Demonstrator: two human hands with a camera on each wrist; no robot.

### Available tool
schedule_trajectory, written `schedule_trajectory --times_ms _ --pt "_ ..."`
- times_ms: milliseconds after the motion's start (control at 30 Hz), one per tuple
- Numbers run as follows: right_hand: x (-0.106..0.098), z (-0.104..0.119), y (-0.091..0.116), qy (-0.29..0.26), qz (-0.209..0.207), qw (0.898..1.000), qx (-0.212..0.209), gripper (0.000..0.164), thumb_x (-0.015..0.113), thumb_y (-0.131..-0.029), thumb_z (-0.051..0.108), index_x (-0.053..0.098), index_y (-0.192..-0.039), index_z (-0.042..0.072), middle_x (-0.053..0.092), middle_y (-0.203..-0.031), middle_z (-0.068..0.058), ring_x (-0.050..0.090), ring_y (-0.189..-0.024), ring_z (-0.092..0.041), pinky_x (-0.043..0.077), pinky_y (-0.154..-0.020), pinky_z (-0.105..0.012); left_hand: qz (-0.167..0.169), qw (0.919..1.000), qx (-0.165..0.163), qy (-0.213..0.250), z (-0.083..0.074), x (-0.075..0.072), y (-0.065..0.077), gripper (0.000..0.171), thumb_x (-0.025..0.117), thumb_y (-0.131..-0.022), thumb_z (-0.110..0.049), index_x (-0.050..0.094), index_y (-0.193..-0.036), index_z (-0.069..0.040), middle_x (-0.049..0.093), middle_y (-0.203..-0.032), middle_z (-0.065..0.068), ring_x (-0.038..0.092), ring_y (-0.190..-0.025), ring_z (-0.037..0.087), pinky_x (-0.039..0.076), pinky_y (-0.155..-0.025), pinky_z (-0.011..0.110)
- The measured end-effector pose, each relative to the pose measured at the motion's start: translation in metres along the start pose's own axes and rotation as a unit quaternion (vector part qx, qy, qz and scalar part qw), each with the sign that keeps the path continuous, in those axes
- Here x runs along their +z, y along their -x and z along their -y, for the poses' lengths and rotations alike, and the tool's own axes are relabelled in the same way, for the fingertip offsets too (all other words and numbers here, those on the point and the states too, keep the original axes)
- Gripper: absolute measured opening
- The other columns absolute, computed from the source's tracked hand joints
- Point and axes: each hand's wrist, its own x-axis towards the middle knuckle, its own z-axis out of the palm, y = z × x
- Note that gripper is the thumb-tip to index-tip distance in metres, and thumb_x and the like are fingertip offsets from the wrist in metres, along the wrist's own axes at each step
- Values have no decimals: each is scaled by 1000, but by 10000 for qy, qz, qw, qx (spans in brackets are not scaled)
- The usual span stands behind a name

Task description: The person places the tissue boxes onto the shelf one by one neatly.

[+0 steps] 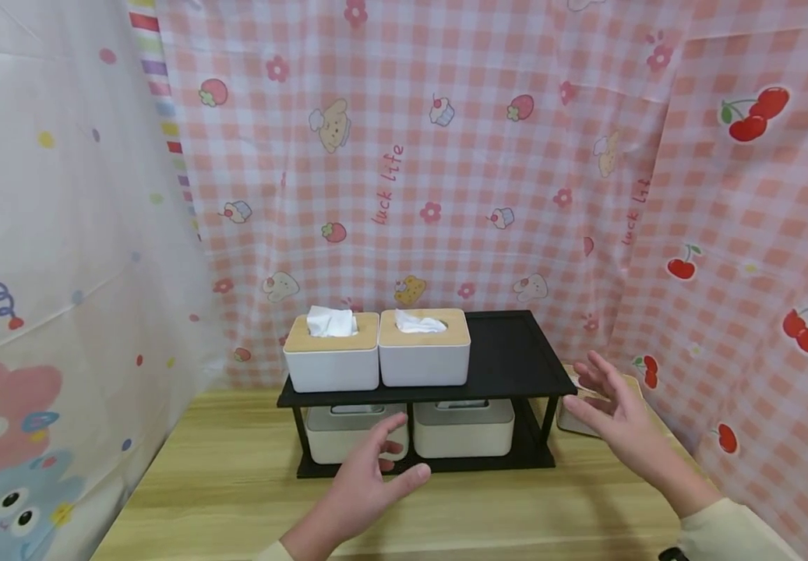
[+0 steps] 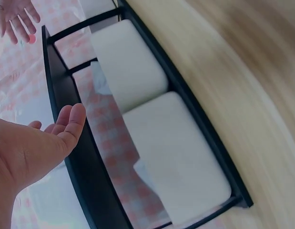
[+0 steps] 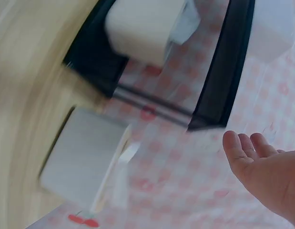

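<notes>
Two white tissue boxes with wooden lids, the left one [image 1: 333,369] and the right one [image 1: 424,365], stand side by side on the upper board of a black two-tier rack [image 1: 512,343]. Below them, two cream tissue boxes [image 1: 463,432] with grey lids sit on the lower tier. My left hand [image 1: 368,487] hovers in front of the rack with loosely bent fingers, holding nothing. At the rack's right end my right hand [image 1: 617,417] is raised, fingers spread and nothing in them. Partly behind it, another tissue box [image 3: 87,160] stands on the table beside the rack.
The wooden table [image 1: 221,475] carries the rack near its back edge. A pink checked curtain [image 1: 389,179] hangs right behind it. More checked cloth [image 1: 747,234] borders the right side, and a white cartoon-print cloth [image 1: 95,234] the left.
</notes>
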Motion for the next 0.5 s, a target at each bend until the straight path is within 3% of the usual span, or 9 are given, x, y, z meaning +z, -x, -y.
schedule_trajectory --times_ms 200,233,333,400,433,500 --pt "-30 -36 1 398 -188 9972 609 91 59 -111 39 1 -172 6 28 -172 -31 37 -150 -55 40 -85 -1 390 9991 92 136 5 21 3 77 75 -99 -51 44 -161 -19 48 -162 12 58 -133 29 52 -107 58" --pt "-33 -45 0 440 -210 9962 717 92 58 -111 41 -1 -172 5 26 -172 -32 34 -152 -56 45 -93 -6 451 9988 71 168 7 25 3 76 75 -99 -50 44 -161 -19 48 -162 11 58 -132 28 52 -106 58" --pt "-43 -68 -2 688 -269 9912 1096 97 54 -111 50 -3 -171 0 23 -171 -36 31 -152 -60 49 -117 -37 608 9979 24 210 10 37 5 75 76 -98 -49 46 -160 -18 51 -160 10 58 -129 26 54 -102 50" --pt "-47 -79 -3 796 -315 9871 1356 100 52 -110 54 -3 -169 -4 21 -169 -41 29 -152 -62 39 -120 -64 704 9972 -75 259 14 45 7 75 77 -97 -49 47 -159 -18 53 -158 7 59 -126 25 55 -100 48" --pt "-49 -84 -4 840 -320 9849 1481 101 51 -110 56 -3 -168 -7 19 -168 -44 28 -152 -64 33 -116 -75 742 9967 -140 300 16 49 8 75 78 -97 -49 48 -159 -19 55 -154 8 60 -123 26 56 -98 47" --pt "-53 -92 -7 902 -315 9800 1748 105 49 -109 60 -3 -166 -12 17 -165 -48 26 -151 -66 32 -117 -76 830 9951 -298 452 20 56 9 75 78 -96 -50 49 -159 -21 57 -150 8 60 -121 28 57 -94 48"
